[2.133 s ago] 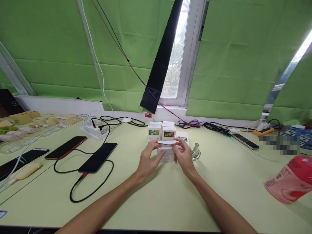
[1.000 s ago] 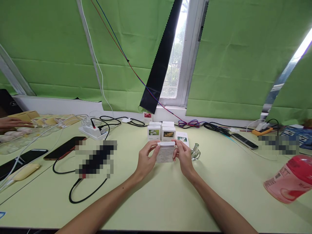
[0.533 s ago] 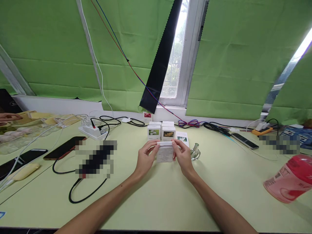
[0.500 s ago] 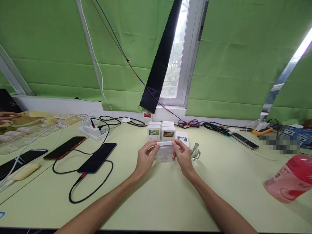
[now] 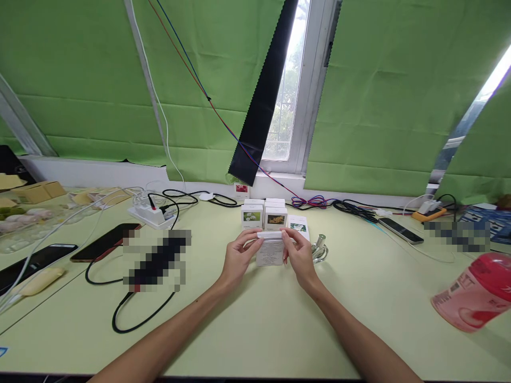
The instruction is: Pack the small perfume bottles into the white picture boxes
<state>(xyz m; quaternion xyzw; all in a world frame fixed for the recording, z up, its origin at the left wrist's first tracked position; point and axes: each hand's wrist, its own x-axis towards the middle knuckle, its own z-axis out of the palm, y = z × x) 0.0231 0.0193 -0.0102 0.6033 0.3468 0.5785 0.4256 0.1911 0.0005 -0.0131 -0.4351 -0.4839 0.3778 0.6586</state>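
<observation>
Between my two hands a small white box (image 5: 270, 254) stands upright, its printed text side facing me. My left hand (image 5: 238, 258) pinches its upper left corner. Thumb and fingers of my right hand (image 5: 300, 258) close on the upper right corner. Just behind are more small white boxes with flower pictures: one with white flowers (image 5: 252, 217), one with orange flowers (image 5: 275, 219), and one (image 5: 298, 225) behind my right hand. A coiled clear cable with a metal-looking end (image 5: 320, 249) lies right of my right hand.
Phones (image 5: 104, 242) and black charging cables lie to the left, near a white power strip (image 5: 150, 213). A pink canister with a red lid (image 5: 473, 292) is at the right. Farther right lie a dark handheld device (image 5: 400, 231) and cable bundles (image 5: 355, 209). Yellow cartons (image 5: 40, 191) sit far left.
My hands and the white box look almost unmoved. At the far left, another person's hand has gone from view and the yellow cartons there have shifted.
</observation>
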